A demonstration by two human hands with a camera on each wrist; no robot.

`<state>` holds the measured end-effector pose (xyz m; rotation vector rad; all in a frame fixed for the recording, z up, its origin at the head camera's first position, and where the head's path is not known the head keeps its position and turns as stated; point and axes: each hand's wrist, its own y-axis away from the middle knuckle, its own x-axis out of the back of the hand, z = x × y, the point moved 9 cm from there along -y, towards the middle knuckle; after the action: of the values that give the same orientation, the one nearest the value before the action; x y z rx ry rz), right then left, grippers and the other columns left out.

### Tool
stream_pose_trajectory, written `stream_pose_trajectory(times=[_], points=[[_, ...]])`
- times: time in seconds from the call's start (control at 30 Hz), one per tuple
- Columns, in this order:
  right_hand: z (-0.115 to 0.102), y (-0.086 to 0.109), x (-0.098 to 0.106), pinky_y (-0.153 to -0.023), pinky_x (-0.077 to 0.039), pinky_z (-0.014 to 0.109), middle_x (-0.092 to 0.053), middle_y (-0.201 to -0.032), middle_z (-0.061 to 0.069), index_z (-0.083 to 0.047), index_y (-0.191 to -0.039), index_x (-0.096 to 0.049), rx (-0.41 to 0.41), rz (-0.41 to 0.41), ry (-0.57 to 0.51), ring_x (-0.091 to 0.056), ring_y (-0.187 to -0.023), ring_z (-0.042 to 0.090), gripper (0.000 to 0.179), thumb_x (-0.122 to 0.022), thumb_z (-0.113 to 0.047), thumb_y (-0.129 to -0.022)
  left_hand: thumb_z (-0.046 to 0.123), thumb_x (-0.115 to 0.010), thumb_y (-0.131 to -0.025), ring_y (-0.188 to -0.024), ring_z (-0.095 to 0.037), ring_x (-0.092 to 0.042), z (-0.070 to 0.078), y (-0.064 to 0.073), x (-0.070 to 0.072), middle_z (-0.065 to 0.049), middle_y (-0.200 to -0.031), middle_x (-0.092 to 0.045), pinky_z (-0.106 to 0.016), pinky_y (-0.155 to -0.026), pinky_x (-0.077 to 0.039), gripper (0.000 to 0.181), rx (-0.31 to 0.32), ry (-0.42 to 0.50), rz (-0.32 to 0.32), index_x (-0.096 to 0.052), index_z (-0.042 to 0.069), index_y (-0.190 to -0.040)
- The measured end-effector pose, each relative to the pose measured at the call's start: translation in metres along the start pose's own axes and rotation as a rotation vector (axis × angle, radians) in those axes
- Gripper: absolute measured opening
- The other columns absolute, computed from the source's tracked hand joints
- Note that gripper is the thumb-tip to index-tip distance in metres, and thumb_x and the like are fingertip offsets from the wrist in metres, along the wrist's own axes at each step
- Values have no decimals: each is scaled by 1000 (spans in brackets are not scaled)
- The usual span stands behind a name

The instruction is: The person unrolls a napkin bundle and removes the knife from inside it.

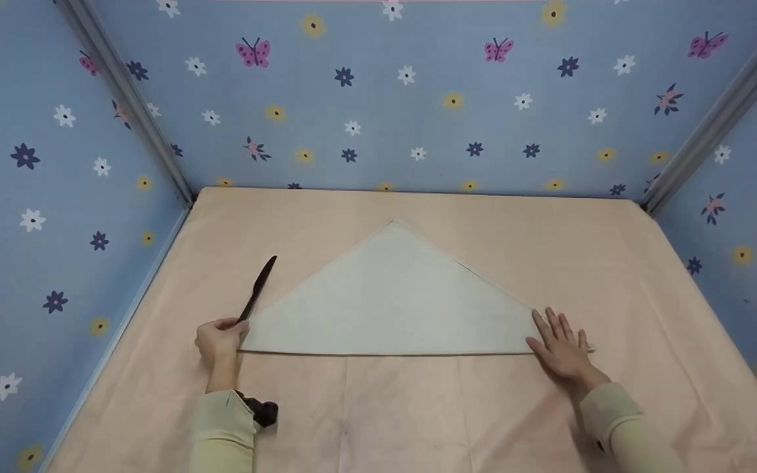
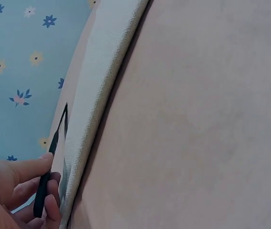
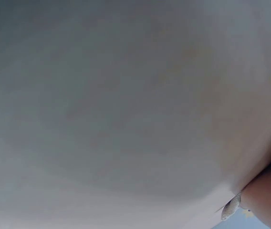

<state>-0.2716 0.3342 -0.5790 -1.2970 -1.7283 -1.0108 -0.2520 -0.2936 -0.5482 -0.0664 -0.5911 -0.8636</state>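
A pale, whitish cloth [image 1: 391, 295] lies folded into a triangle, its long folded edge toward me and its point facing the back wall. At its left corner my left hand [image 1: 217, 340] pinches a slim black knife [image 1: 261, 281], blade pointing up and away. The left wrist view shows the knife's dark handle [image 2: 42, 191] between thumb and fingers, close beside the cloth's thick fold [image 2: 97, 102]. My right hand [image 1: 566, 351] rests flat with fingers spread on the right corner, covering most of it. In the right wrist view only a bit of that hand [image 3: 269, 195] shows.
A peach-coloured cover [image 1: 405, 414] with creases spreads over the table. Blue walls [image 1: 378, 98] with flowers and butterflies enclose the back and both sides, with grey posts [image 1: 129, 98] at the corners. A black device [image 1: 263, 412] sits on the left wrist.
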Motion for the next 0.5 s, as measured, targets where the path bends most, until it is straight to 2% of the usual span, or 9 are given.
stream_pose_trajectory(times=[0.23, 0.37, 0.5], points=[[-1, 0, 1, -94, 11, 63, -1, -145, 21, -6, -142, -14, 8, 9, 5, 5, -130, 40, 65, -32, -45, -93, 2, -69, -74, -89, -34, -58, 3, 0, -1, -22, -92, -64, -32, -72, -49, 24, -19, 85, -12, -65, -9, -94], [-2, 1, 2, -95, 11, 63, -2, -145, 21, -6, -141, -15, 8, 13, 0, 4, -130, 40, 64, -34, -44, -93, -1, -66, -76, -91, -35, -58, 4, 2, -3, -26, -97, -61, -24, -65, -50, 23, -9, 103, -50, -64, -11, -96], [-2, 1, 2, -95, 10, 63, -2, -145, 21, -6, -141, -15, 2, 11, 0, 4, -130, 40, 64, -34, -44, -93, -6, -63, -76, -77, -27, -63, 4, 5, -5, -30, -100, -59, -20, -55, -50, 24, 12, 172, -94, -61, -14, -98]])
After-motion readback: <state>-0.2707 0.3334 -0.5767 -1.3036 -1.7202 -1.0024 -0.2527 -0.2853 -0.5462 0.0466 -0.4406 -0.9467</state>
